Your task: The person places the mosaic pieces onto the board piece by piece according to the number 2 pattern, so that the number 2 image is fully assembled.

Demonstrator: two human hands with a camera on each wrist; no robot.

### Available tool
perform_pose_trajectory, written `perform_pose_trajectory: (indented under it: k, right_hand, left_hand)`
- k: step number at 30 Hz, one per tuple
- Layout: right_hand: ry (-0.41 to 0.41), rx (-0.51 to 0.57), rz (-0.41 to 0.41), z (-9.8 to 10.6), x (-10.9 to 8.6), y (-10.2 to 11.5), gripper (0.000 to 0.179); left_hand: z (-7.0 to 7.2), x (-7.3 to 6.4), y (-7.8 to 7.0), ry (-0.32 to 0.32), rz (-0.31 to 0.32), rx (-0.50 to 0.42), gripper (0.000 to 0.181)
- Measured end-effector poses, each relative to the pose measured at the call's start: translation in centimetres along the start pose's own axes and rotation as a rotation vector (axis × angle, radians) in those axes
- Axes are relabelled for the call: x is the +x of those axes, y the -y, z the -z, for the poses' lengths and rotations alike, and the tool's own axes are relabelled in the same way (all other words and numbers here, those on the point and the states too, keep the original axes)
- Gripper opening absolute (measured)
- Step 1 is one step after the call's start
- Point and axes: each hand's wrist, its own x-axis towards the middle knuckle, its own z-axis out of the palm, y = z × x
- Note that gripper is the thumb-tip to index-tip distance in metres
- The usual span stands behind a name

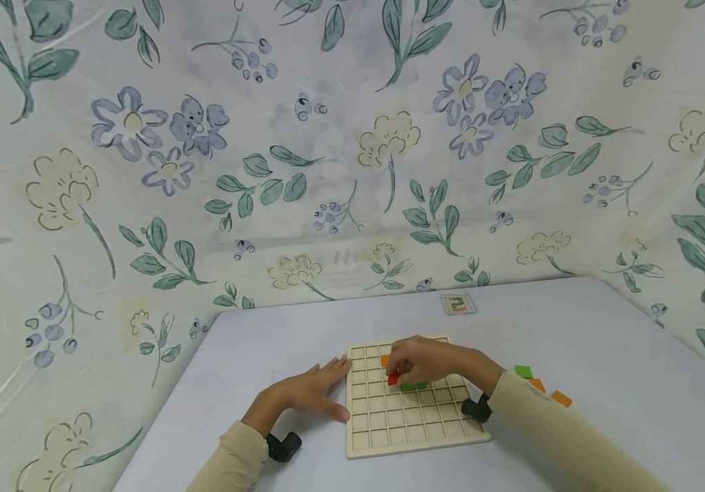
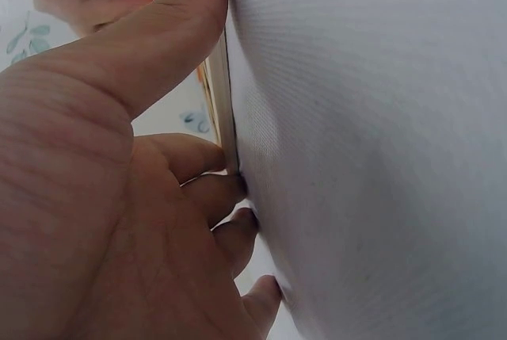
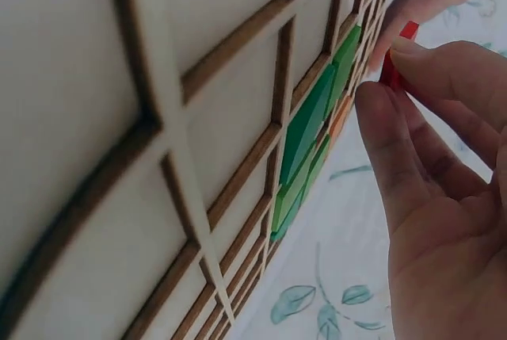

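A wooden grid board (image 1: 377, 441) lies flat on the white table. My right hand (image 1: 424, 360) is over its upper middle, pinching a small red tile (image 3: 408, 35) between thumb and fingertip. In the right wrist view the red tile is held just off the grid. Several green tiles (image 3: 307, 126) sit in the board's cells beneath that hand, partly hidden by it in the head view. An orange tile (image 1: 384, 360) lies in a cell near the far edge. My left hand (image 1: 314, 392) rests with fingers spread against the board's left edge, holding no tile.
Loose tiles lie on the table right of the board, a green tile (image 1: 522, 371) and an orange tile (image 1: 562, 398) among them. A small pattern card (image 1: 458, 304) lies near the table's far edge. Behind the table hangs a floral cloth (image 1: 328, 171).
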Motion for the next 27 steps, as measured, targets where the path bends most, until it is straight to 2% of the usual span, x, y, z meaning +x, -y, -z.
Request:
perform_pose_trajectory:
  k: [8, 17, 27]
  right_hand:
    - [0.011, -0.043, 0.070, -0.46, 0.46, -0.09, 0.014]
    - [0.023, -0.104, 0.014, -0.73, 0.97, -0.08, 0.011]
    - [0.020, -0.126, 0.050, -0.74, 0.88, -0.24, 0.011]
  left_hand:
    - [-0.05, 0.02, 0.02, -0.001, -0.005, -0.005, 0.108]
    - [0.06, -0.05, -0.07, -0.001, -0.006, -0.008, 0.108]
    - [0.02, 0.01, -0.08, -0.003, 0.000, -0.001, 0.107]
